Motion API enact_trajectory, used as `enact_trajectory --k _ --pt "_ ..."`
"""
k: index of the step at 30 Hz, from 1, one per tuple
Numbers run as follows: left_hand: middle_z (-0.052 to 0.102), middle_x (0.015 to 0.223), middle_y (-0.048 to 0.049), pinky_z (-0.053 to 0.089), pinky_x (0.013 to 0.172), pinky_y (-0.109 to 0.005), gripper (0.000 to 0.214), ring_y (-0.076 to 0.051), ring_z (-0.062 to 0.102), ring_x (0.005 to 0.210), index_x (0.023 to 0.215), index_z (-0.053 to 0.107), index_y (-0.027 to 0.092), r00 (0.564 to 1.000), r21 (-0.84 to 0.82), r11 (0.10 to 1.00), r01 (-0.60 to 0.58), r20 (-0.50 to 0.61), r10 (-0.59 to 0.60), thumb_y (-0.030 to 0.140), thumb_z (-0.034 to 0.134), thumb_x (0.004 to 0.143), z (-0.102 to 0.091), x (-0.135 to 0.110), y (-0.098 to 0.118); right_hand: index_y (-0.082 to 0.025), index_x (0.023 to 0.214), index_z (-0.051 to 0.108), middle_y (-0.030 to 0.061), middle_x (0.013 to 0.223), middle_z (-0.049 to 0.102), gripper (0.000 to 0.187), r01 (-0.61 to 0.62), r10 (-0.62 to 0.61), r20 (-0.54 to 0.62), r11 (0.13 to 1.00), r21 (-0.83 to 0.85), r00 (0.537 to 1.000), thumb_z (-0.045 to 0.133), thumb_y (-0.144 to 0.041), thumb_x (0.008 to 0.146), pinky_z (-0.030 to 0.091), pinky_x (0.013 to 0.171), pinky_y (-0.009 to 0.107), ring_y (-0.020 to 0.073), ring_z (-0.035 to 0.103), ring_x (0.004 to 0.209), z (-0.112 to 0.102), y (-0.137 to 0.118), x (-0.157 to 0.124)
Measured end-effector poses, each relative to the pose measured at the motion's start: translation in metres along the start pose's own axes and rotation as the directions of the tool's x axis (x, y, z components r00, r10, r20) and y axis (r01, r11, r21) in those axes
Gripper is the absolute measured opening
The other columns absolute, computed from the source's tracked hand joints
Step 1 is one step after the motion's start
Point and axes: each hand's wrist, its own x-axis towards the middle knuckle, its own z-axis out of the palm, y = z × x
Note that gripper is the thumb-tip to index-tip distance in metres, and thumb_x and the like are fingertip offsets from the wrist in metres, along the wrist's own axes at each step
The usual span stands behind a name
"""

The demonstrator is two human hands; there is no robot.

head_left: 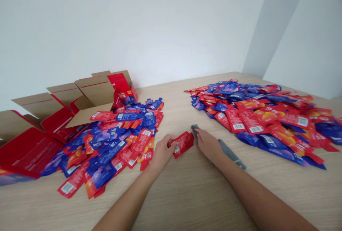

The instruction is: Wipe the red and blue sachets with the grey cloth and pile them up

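My left hand (162, 154) pinches the left end of a red packet (184, 145) with a white barcode label, held just above the wooden table. Close to the packet's right end, my right hand (207, 142) has its fingers closed on a grey cloth (229, 152). Part of the cloth pokes out past the fingertips, and the rest trails under and behind the wrist. Whether the cloth touches the packet, I cannot tell. Left of my left hand lies a heap of red and blue packets (107, 142). A larger heap of similar packets (267, 113) spreads out to the right.
Several open red cardboard boxes (26, 149) with brown insides stand along the left, their flaps raised. The left heap reaches up against them. Pale wooden tabletop (176, 195) runs between the heaps, and a white wall (173, 28) rises behind the table.
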Motion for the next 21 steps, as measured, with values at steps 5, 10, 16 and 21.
enact_trajectory --k 5,10,16,21 --pt "0.058 0.087 -0.0059 0.046 0.071 -0.029 0.017 -0.017 0.053 0.083 0.090 0.058 0.018 0.843 0.495 0.686 -0.534 0.246 0.479 0.016 0.041 0.088 -0.007 -0.020 0.012 -0.010 0.123 0.047 0.0139 0.123 0.055 0.040 0.185 -0.110 -0.325 0.959 0.212 0.939 0.029 -0.020 0.089 0.037 0.097 0.032 0.0182 0.049 0.114 -0.009 -0.001 -0.004" --pt "0.058 0.090 -0.0074 0.048 0.075 -0.030 0.019 -0.020 0.052 0.088 0.086 0.060 0.014 0.775 0.543 0.556 -0.629 0.382 0.503 0.010 0.041 0.086 0.007 -0.033 0.001 -0.017 0.111 0.058 0.0090 0.101 0.065 0.034 0.437 -0.451 0.157 0.892 0.117 0.879 0.037 -0.015 0.085 0.043 0.083 0.029 0.0181 0.059 0.094 0.003 -0.027 -0.025" --pt "0.059 0.088 -0.0064 0.046 0.073 -0.031 0.025 -0.021 0.053 0.087 0.086 0.061 0.019 0.829 0.454 0.694 -0.559 0.326 0.454 0.012 0.037 0.087 0.006 -0.030 0.004 -0.014 0.119 0.053 0.0136 0.106 0.062 0.038 0.255 -0.202 0.273 0.951 -0.175 0.941 0.033 -0.014 0.087 0.043 0.079 0.030 0.0217 0.059 0.094 0.001 -0.024 -0.018" --pt "0.058 0.078 -0.0057 0.044 0.067 -0.030 0.028 -0.019 0.054 0.078 0.081 0.064 0.022 0.885 0.316 0.828 -0.463 0.213 0.414 0.020 0.038 0.089 -0.004 -0.025 -0.002 -0.013 0.122 0.051 0.0132 0.109 0.062 0.041 0.077 -0.037 0.208 0.978 -0.192 0.978 0.030 -0.012 0.088 0.042 0.081 0.029 0.0204 0.059 0.097 -0.001 -0.009 -0.004"
